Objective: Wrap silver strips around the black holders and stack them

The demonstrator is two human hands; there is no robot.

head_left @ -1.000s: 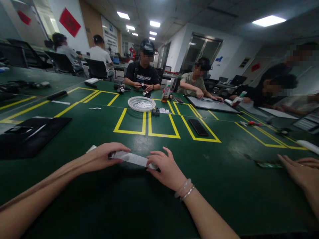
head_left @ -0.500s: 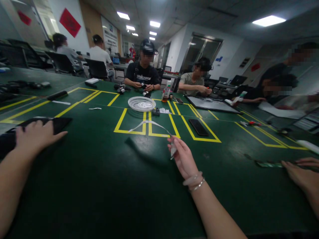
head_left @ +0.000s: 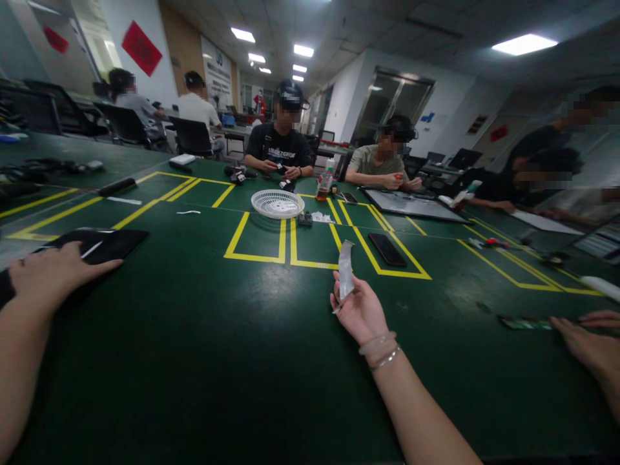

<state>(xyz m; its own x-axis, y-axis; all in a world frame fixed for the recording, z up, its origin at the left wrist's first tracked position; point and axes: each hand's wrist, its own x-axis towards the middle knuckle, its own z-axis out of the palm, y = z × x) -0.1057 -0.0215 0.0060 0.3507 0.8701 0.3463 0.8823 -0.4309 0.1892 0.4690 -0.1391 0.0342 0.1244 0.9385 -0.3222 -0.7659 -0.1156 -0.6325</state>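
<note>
My left hand (head_left: 51, 278) lies with fingers spread on a flat black sheet-like item (head_left: 113, 244) at the left of the table, pressing on it; whether that is a pouch or a bag I cannot tell. A white line shows on its surface. Over the table's middle, my right hand (head_left: 361, 310) is closed around the lower end of a thin, pale strip (head_left: 345, 271), which stands up from the fingers and curls at its top. Bracelets circle the right wrist. Beyond this hand, a black phone (head_left: 387, 248) lies on the table.
Yellow tape outlines mark the green table (head_left: 217, 361). Farther back are a white plastic basket (head_left: 256, 205), a bottle (head_left: 324, 184) and a small dark block (head_left: 305, 219). Another person's hands (head_left: 588, 339) touch a green strip (head_left: 526, 323) at right. Several people sit around.
The long strip reaching leftward from my right hand now stands upright and looks shorter. The right hand has turned, palm more upward. My left hand has shifted slightly left on the black item.
</note>
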